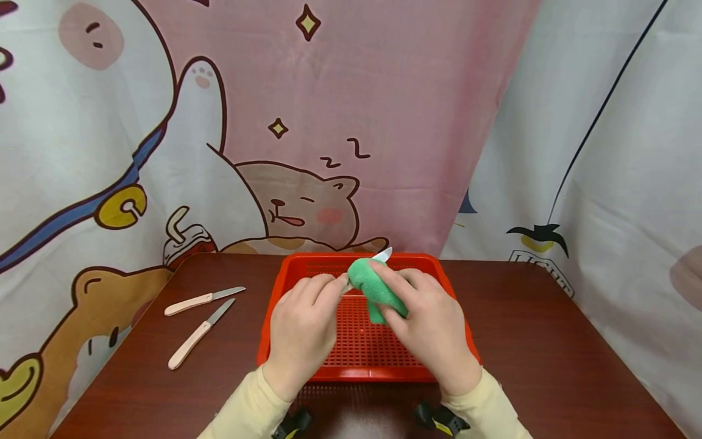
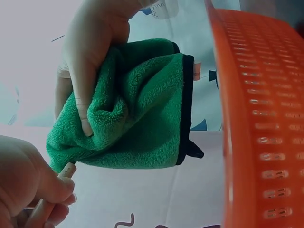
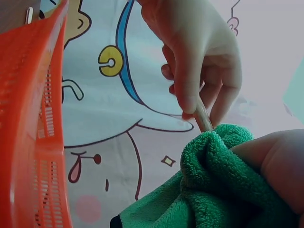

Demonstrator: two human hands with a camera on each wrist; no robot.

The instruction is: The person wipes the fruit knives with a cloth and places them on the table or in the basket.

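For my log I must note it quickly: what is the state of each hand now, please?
Left hand: closed, holding a knife by its handle.
Right hand: closed, holding the green cloth around the knife.

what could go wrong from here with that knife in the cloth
The blade pokes out past the cloth, close to the right grip; if the cloth slips or bunches, it might nick a finger.

The left grip pinches the handle right beside the cloth; if that loosens, the knife could drop into the basket below.
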